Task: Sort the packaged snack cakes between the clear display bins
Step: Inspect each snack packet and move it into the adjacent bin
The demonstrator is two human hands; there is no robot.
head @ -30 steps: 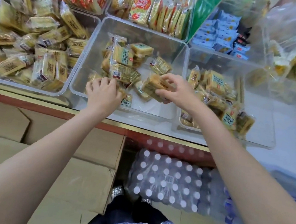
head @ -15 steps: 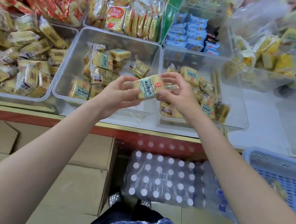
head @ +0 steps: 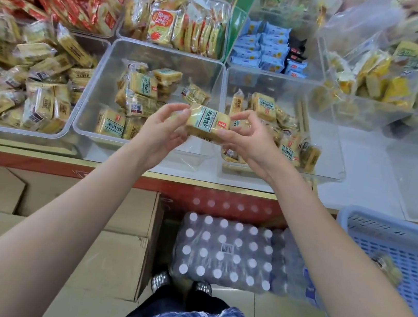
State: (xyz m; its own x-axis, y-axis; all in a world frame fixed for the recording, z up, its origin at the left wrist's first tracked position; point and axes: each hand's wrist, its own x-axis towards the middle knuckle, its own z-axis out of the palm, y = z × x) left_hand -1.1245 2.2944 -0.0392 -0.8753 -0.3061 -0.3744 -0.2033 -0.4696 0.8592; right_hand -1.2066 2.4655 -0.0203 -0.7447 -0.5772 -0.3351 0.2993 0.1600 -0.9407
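Observation:
A yellow packaged snack cake (head: 206, 125) with a pale green label is held between both hands, above the gap between two clear bins. My left hand (head: 161, 131) pinches its left end and my right hand (head: 248, 140) pinches its right end. The middle clear bin (head: 98, 93) holds several similar cakes (head: 141, 94) piled at its left and back. The right clear bin (head: 335, 161) holds several more cakes (head: 289, 140), partly hidden behind my right hand.
A fuller clear bin (head: 22, 76) of yellow cakes stands at the left. Bins of red, orange and blue packets line the back. A blue plastic basket (head: 405, 255) is at lower right. Cardboard boxes (head: 109, 238) and a shrink-wrapped bottle pack (head: 226, 253) lie on the floor below the counter.
My left hand rose out of the middle bin and joined my right hand on the cake. The cake was lifted from the middle bin toward me and turned label side up.

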